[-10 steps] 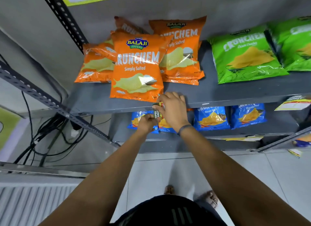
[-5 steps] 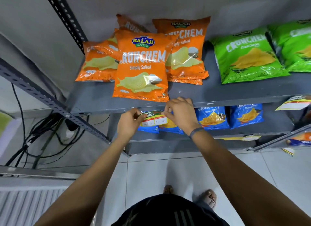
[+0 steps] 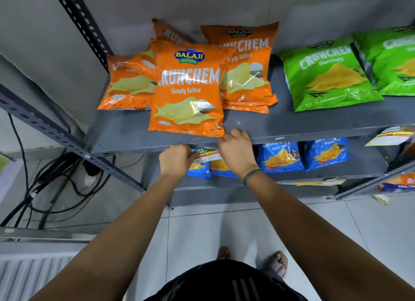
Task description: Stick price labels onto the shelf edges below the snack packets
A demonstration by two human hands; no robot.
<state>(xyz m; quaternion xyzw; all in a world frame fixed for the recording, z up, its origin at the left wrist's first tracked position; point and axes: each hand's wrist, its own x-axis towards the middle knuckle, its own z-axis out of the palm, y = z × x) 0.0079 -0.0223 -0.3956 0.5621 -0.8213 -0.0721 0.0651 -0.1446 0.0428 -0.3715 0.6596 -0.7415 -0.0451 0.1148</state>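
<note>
From the head camera I see my left hand [image 3: 177, 160] and right hand [image 3: 235, 153] both up at the front edge of the grey metal shelf [image 3: 125, 132], holding a small rectangular paper price label with a green, red and yellow header [image 3: 205, 155] stretched between them. My left grip is closed on the label's left end, thumb and fingers pinched together; my right grip is closed on its right end, with the fingertips curled over the shelf lip. The label sits just below the shelf's front edge, directly under the front orange crisp packet marked Simply Salted [image 3: 187, 88], which lies flat on the shelf and overhangs nothing. Whether the label is already touching the edge I cannot tell. Behind the label, on the lower shelf, lie blue crisp packets [image 3: 279, 157]. Green crisp packets [image 3: 325, 74] lie on the upper shelf to the right, well apart from my hands.
</note>
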